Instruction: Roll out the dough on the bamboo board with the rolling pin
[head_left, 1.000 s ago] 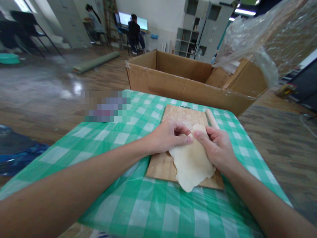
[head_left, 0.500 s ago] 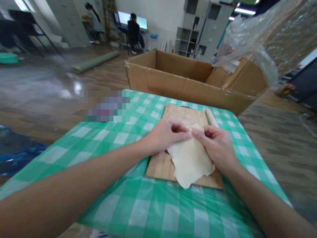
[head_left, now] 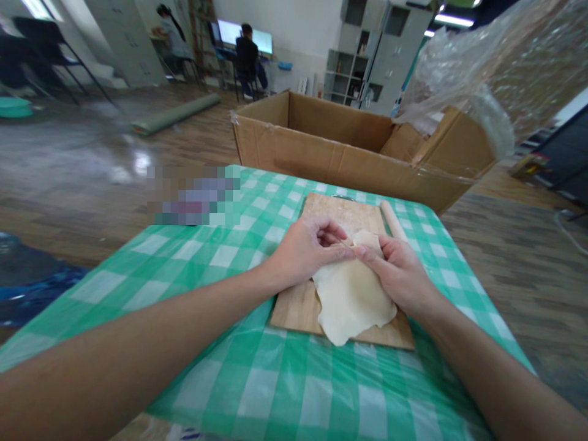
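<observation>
A thin, pale sheet of dough [head_left: 351,297] lies on a wooden board [head_left: 296,306] and hangs a little over the board's near edge. My left hand [head_left: 305,251] pinches the dough's far edge with curled fingers. My right hand [head_left: 399,272] grips the same far edge from the right, and its thumb meets my left thumb. A wooden rolling pin [head_left: 392,221] lies along the board's right side, just beyond my right hand.
The board rests on a table with a green and white checked cloth [head_left: 229,257]. Behind the table stands a large open cardboard box [head_left: 340,144], with crumpled clear plastic [head_left: 487,73] over its right end. Two people sit at desks far across the room.
Both hands have drawn the dough's far edge slightly away from me. The near end of the sheet has slid up the board and overhangs its edge less.
</observation>
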`<state>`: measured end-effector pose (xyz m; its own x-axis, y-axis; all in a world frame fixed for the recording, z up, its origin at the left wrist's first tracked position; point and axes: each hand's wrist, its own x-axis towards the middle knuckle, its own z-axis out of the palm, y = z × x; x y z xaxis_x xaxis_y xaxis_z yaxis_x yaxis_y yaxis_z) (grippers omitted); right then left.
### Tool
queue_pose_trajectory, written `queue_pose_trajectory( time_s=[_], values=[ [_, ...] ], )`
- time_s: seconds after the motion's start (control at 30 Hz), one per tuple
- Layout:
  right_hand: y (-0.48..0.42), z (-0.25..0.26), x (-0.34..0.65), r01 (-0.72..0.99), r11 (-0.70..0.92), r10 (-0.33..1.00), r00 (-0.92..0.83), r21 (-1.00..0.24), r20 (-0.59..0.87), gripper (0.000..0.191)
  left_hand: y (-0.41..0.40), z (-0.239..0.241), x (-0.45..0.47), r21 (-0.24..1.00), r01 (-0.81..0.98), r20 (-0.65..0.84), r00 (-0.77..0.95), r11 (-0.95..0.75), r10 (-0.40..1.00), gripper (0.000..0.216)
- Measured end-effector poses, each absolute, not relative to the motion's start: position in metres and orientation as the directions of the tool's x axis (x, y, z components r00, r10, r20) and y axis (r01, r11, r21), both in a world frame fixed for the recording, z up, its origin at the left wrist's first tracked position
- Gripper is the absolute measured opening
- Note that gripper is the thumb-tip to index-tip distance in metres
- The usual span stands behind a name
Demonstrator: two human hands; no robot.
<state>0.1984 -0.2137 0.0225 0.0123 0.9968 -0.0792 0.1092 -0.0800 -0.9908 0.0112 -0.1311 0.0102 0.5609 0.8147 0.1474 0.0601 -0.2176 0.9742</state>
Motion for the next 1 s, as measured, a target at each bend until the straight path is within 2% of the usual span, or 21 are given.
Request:
queue_pose_trajectory(
  time_s=[0.13, 0.33, 0.43, 0.57, 0.6, 0.67, 0.73, 0.83, 0.93, 1.0],
  values=[
    [-0.213, 0.024, 0.197, -0.038, -0.103, 0.994, 0.022, -0.994, -0.103, 0.038, -0.127, 0.015, 0.008, 0.956, 0.091, 0.177, 0.585, -0.280, 0.791, 0.039],
    [-0.212, 0.028, 0.190, -0.179, -0.140, 0.988, 0.043, -0.974, -0.150, 0.031, -0.126, 0.020, 0.008, 0.966, 0.108, 0.100, 0.679, -0.234, 0.727, 0.025],
    [-0.212, 0.031, 0.186, -0.207, -0.147, 0.988, 0.006, -0.967, -0.151, 0.029, -0.129, 0.017, 0.011, 0.946, 0.102, 0.190, 0.596, -0.308, 0.780, 0.025],
    [-0.211, 0.033, 0.187, -0.257, -0.073, 0.995, 0.044, -0.964, -0.087, 0.029, -0.135, 0.018, 0.012, 0.865, 0.202, 0.382, 0.330, -0.460, 0.863, 0.045],
    [-0.211, 0.034, 0.188, -0.270, -0.049, 0.996, 0.062, -0.962, -0.068, 0.031, -0.138, 0.021, 0.012, 0.845, 0.234, 0.409, 0.298, -0.481, 0.863, 0.046],
    [-0.211, 0.035, 0.189, -0.284, -0.005, 0.996, 0.086, -0.959, -0.030, 0.035, -0.146, 0.027, 0.012, 0.835, 0.248, 0.401, 0.340, -0.492, 0.851, 0.042],
    [-0.213, 0.037, 0.187, -0.270, 0.022, 0.997, 0.083, -0.963, -0.001, 0.040, -0.155, 0.031, 0.014, 0.874, 0.190, 0.325, 0.455, -0.447, 0.829, 0.041],
    [-0.217, 0.041, 0.182, -0.237, 0.060, 0.997, 0.070, -0.970, 0.044, 0.041, -0.166, 0.032, 0.019, 0.961, 0.023, 0.212, 0.581, -0.276, 0.786, 0.050],
    [-0.221, 0.043, 0.178, -0.237, 0.095, 0.993, 0.094, -0.967, 0.074, 0.032, -0.169, 0.028, 0.025, 0.983, -0.178, 0.150, 0.665, -0.039, 0.732, 0.049],
    [-0.221, 0.041, 0.177, -0.228, 0.109, 0.992, 0.094, -0.968, 0.089, 0.022, -0.168, 0.025, 0.028, 0.963, -0.262, 0.146, 0.697, 0.060, 0.702, 0.046]
  ],
)
